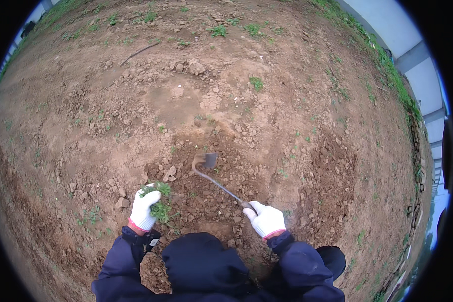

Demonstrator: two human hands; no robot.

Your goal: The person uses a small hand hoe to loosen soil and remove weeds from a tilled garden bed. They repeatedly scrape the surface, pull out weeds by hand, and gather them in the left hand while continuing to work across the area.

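My left hand (143, 208), in a white knit glove with a pink cuff edge, grips a bunch of green weeds (161, 207) at the lower left. The leaves stick out past the thumb and fingers. In a matching glove, my right hand (267, 220) is closed around the short handle (246, 205) of a hand hoe. Its thin metal shank (222, 187) runs up and left to a flat blade (210, 160), slightly blurred. The blade is at or just over loose, dark crumbly soil (207, 204); contact is hard to tell.
Small green weeds (256, 83) dot the dry ground ahead. A stick (139, 53) lies at the upper left, near some larger clods (195, 67). A pale wall (385, 22) with a grassy strip (396, 83) runs along the right. My knee (204, 260) is close below the hands.
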